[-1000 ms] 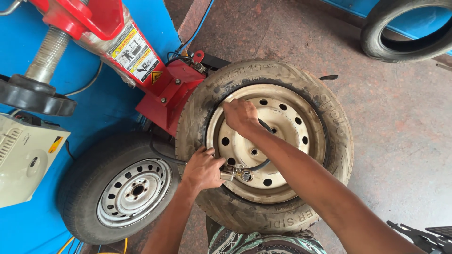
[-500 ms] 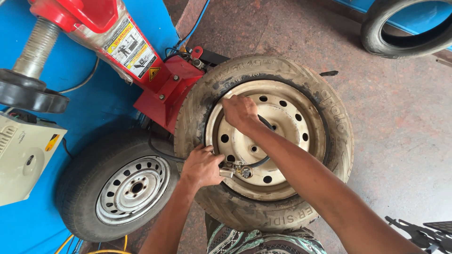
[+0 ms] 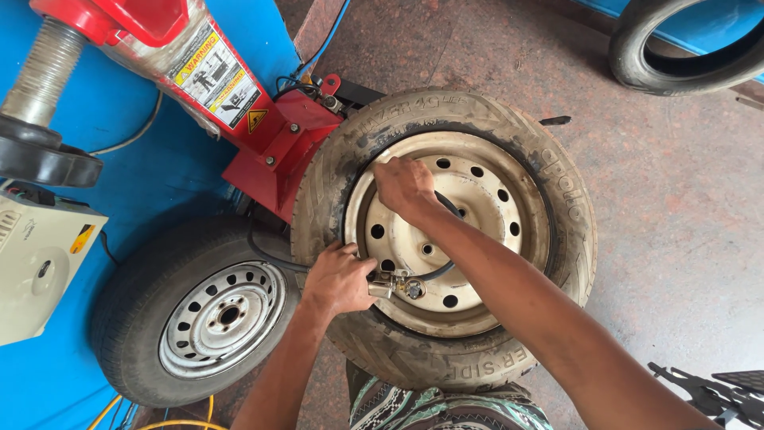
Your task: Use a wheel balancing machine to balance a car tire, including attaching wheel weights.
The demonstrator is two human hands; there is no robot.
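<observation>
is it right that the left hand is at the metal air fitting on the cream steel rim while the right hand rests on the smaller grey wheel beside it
Not quite. In the head view the left hand is at the metal air fitting on the cream steel rim, but the right hand rests on that same rim, not on the smaller grey wheel.

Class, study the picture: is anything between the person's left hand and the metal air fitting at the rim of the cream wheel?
Nothing visible. The left hand already grips the metal air fitting at the cream wheel rim; the right hand rests higher on the rim.
</observation>
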